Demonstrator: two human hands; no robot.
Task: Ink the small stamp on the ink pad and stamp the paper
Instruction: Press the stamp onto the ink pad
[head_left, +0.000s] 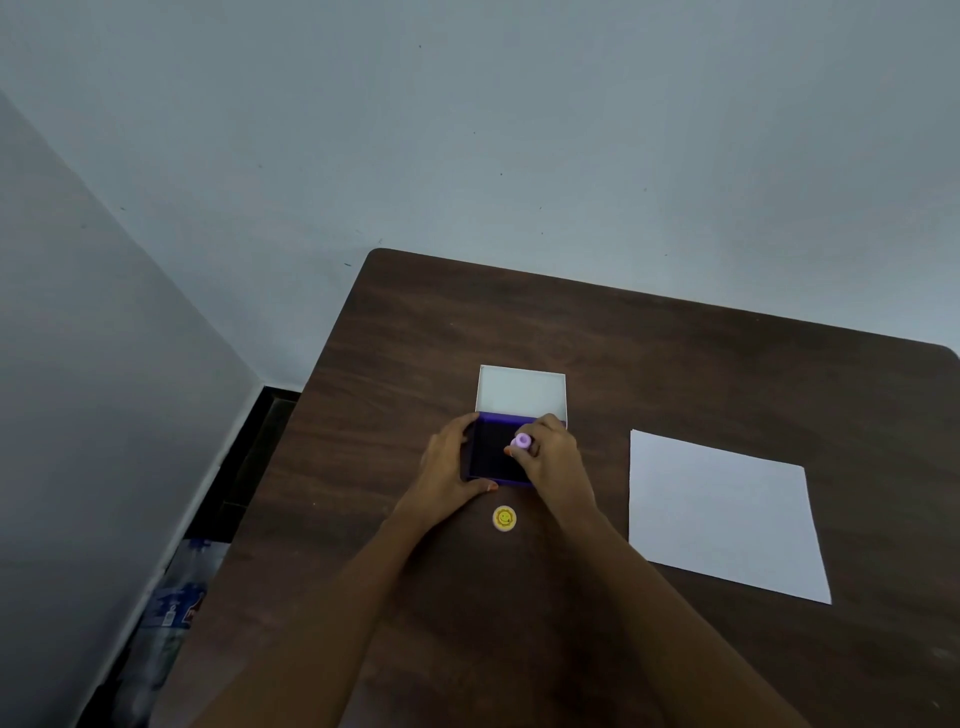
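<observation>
An open ink pad (491, 452) with a dark purple pad and a raised white lid (521, 391) lies mid-table. My right hand (556, 460) grips a small pale purple stamp (521, 442) and holds it down on the right part of the pad. My left hand (447, 467) clasps the ink pad's left side, thumb along its front edge. A blank white sheet of paper (722, 512) lies flat to the right, apart from both hands.
A round yellow smiley-face cap (504, 518) lies just in front of the ink pad. The dark wooden table (675, 353) stands against a pale wall. Plastic bottles (171, 613) stand on the floor past the table's left edge.
</observation>
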